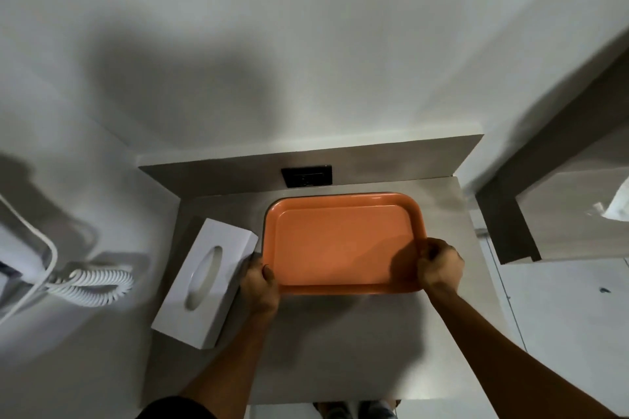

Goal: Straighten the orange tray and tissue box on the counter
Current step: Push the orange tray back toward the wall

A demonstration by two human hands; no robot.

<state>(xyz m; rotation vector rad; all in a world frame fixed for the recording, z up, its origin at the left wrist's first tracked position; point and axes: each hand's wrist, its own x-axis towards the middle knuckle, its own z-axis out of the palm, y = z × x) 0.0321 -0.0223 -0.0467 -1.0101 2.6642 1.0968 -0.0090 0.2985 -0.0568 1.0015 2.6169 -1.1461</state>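
Now both hands, left (pixel 260 284) and right (pixel 439 265), grip pinching the tray (pixel 340 241) at frame centre, square it on the tabletop (pixel 323 350); next, the skewed box (pixel 204 282) at its left needs turning.

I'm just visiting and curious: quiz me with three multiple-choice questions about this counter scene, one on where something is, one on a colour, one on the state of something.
1. Where does the tissue box lie relative to the tray?
A. left of it
B. right of it
C. inside it

2. What colour is the tray?
A. blue
B. orange
C. green

3. How does the tissue box sit against the counter edges?
A. squared up
B. angled
C. standing on end

Answers:
1 A: the white box lies beside the left hand, at the tray's left rim.
2 B: its whole surface is orange.
3 B: its long sides run diagonally, and its near-left part overhangs the counter's left edge.
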